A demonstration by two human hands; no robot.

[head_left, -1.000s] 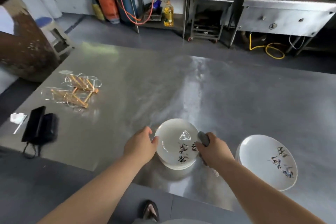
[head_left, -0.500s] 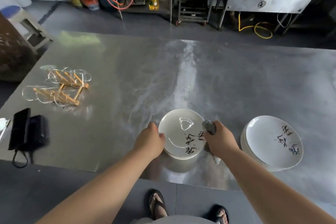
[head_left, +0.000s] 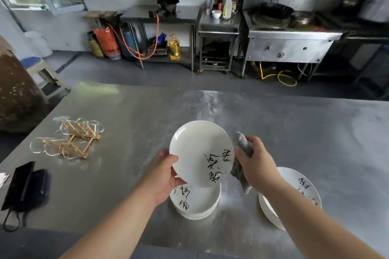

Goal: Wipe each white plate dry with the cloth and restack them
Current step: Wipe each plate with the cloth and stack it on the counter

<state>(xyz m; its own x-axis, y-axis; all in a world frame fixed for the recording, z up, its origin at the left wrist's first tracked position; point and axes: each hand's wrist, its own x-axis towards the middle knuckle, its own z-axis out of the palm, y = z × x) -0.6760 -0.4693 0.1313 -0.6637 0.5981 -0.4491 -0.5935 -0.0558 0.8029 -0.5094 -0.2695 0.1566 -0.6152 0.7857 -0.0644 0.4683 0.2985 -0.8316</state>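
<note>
Lifted off the near stack [head_left: 195, 202], the top plate [head_left: 197, 149] is held tilted just above it, the left hand [head_left: 162, 176] grip clamped on its rim, the right hand [head_left: 259, 166] grip clamped on the cloth [head_left: 242, 143]; wiping is best done centre outward.

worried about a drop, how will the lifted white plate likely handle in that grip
The lifted plate looks glossy, so probably slippery, more so if wet. Held tilted by the left hand at its edge, with the right hand and cloth beside, it keeps shape: stiff, likely brittle over the steel table.
</note>
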